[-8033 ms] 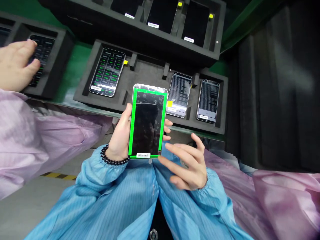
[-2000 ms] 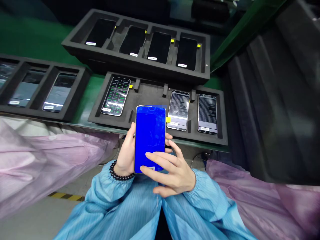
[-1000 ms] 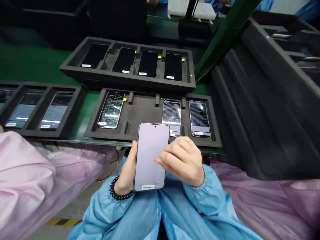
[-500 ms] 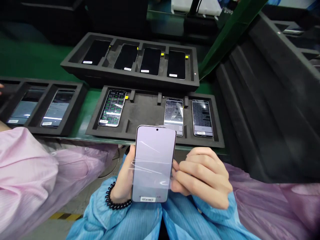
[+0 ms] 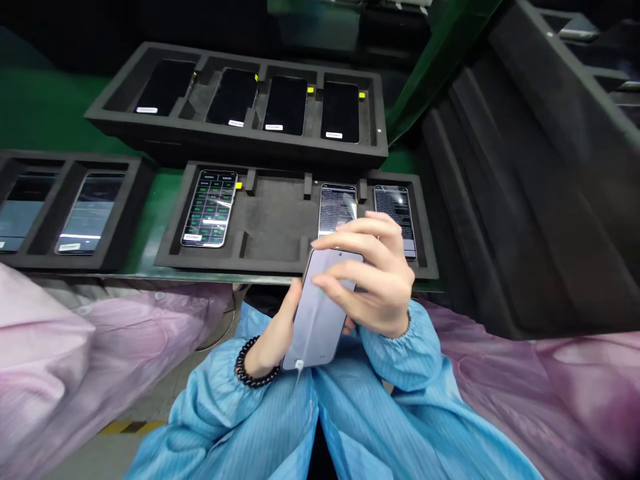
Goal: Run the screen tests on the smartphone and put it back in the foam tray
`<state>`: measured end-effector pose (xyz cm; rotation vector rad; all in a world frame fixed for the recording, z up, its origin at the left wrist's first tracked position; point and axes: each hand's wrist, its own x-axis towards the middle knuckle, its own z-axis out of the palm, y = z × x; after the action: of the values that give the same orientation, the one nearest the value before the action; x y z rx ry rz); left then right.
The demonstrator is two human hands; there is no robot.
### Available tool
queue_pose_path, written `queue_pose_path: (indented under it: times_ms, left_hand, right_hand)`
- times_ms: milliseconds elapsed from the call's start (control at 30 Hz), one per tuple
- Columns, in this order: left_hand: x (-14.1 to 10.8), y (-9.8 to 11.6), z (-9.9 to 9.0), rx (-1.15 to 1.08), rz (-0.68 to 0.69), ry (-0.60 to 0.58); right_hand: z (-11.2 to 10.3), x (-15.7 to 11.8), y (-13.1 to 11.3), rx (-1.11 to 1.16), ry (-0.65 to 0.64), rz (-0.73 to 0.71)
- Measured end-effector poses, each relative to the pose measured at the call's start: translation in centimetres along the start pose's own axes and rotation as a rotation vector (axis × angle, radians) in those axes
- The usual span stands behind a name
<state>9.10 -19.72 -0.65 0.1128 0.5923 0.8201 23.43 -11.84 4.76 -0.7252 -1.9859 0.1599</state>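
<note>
My left hand (image 5: 273,327) holds a smartphone (image 5: 317,313) from below, tilted with its top leaning right. The phone's screen glows pale lilac. My right hand (image 5: 370,273) lies across the phone's upper half, fingers pressed on the screen and hiding part of it. A small white tab (image 5: 299,365) with a thin clear strip sits at the phone's bottom edge. A black beaded bracelet (image 5: 250,363) circles my left wrist. Just beyond my right fingers, a phone showing a text list (image 5: 337,210) lies in a black foam tray (image 5: 270,213), partly hidden by them.
That tray also holds a phone with a green grid (image 5: 209,208) and another text-list phone (image 5: 395,220). Further foam trays of phones stand behind (image 5: 235,143) and left (image 5: 135,193). Pink sleeves (image 5: 125,320) lie on both sides. A ribbed black panel (image 5: 500,187) rises at right.
The phone has turned from upright to tilted, its top leaning right. My right hand has moved from beside the phone up across its upper half. The view has shifted slightly.
</note>
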Motion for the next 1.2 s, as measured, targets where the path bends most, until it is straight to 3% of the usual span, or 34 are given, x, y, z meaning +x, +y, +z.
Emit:
queue_pose_path:
  times_ms: [67, 167, 267, 433, 633, 833, 1033, 1200]
  left_hand:
    - [-0.2, 0.4, 0.5, 0.058, -0.033, -0.075]
    - [-0.7, 1.3, 1.3, 0.016, -0.041, -0.155]
    - [-1.2, 1.9, 1.9, -0.083, -0.051, -0.150]
    - [-1.6, 2.4, 2.7, -0.151, -0.028, -0.102]
    - [-1.2, 2.3, 2.9, -0.240, 0.043, -0.037]
    - [-1.1, 2.5, 2.9, -0.234, 0.042, 0.067]
    - [-1.1, 2.6, 3.2, -0.240, 0.044, -0.004]
    - [-1.3, 2.5, 2.8, -0.211, 0.056, -0.071]
  right_hand:
    - [0.1, 0.0, 0.3, 0.093, 0.029, 0.140]
    - [-0.3, -0.5, 0.7, 0.242, -0.072, 0.284]
    - [-0.6, -1.2, 1.4, 0.358, -0.212, 0.348]
    - [0.1, -1.9, 2.3, 0.401, -0.255, 0.439]
    - [1.0, -2.1, 2.7, 0.415, -0.234, 0.444]
    - [1.2, -1.8, 2.5, 0.276, -0.291, 0.462]
    - [1.2, -1.5, 1.9, 0.287, -0.232, 0.417]
    - [0.8, -1.2, 1.3, 0.150, -0.268, 0.387]
